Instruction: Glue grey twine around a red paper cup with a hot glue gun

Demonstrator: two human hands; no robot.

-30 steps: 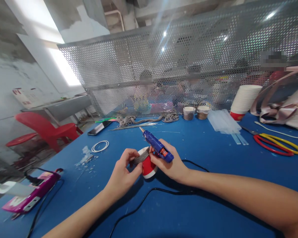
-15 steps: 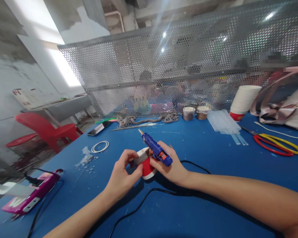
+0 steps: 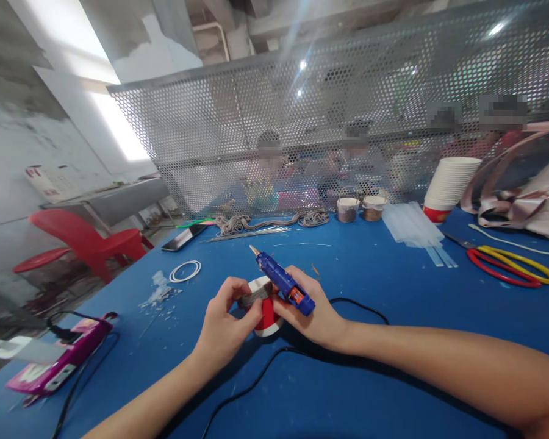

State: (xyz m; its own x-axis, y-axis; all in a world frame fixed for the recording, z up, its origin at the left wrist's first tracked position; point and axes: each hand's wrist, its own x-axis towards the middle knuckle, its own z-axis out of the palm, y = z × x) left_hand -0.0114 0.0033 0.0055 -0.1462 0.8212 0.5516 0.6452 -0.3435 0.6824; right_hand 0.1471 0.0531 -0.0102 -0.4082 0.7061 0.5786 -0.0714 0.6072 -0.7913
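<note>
- Paper cup (image 3: 267, 316), red with a white rim, lies on its side at the middle of the blue table (image 3: 375, 286), held between both hands; a band of grey cord (image 3: 254, 295) is wound round it near the rim.
- Far left, a pink device (image 3: 57, 361) with a black lead plugged in sits at the table edge.
- A white ring (image 3: 185, 270) lies flat beyond it, with a dark phone (image 3: 183, 236) further back.
- Left hand (image 3: 223, 328) pinches the paper cup, thumb and fingertips pressed on the grey cord.
- Glue gun (image 3: 281, 282), blue, points up and to the left, its nozzle above the cup's rim and clear of it.
- Right hand (image 3: 315, 316) is closed round the glue gun's grip, its fingertips resting against the cup.
- A black cable (image 3: 260, 373) runs along the table under the right forearm.
- Two small pots (image 3: 360, 208) stand by the perforated screen (image 3: 348, 122).
- Clear glue sticks (image 3: 412, 225) lie just right of them.
- A stack of white cups (image 3: 449, 183) stands behind the sticks.
- Scissors (image 3: 512, 267) with red and yellow handles lie far right.
</note>
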